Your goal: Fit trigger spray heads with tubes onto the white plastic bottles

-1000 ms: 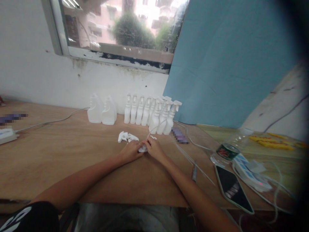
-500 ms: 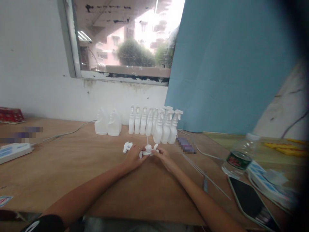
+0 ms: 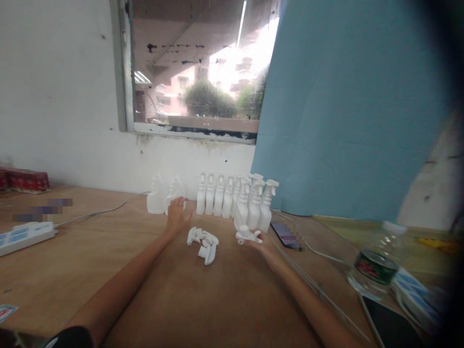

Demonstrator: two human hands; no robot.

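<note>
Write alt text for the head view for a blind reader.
The right hand holds a white trigger spray head over a wooden table; the left hand is at a whitish bottle. Spray bottles stand behind; loose spray heads lie between the hands.

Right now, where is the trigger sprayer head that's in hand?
In the head view, the trigger sprayer head is in the right hand, right of the loose sprayer heads and just in front of the spray bottles.
</note>
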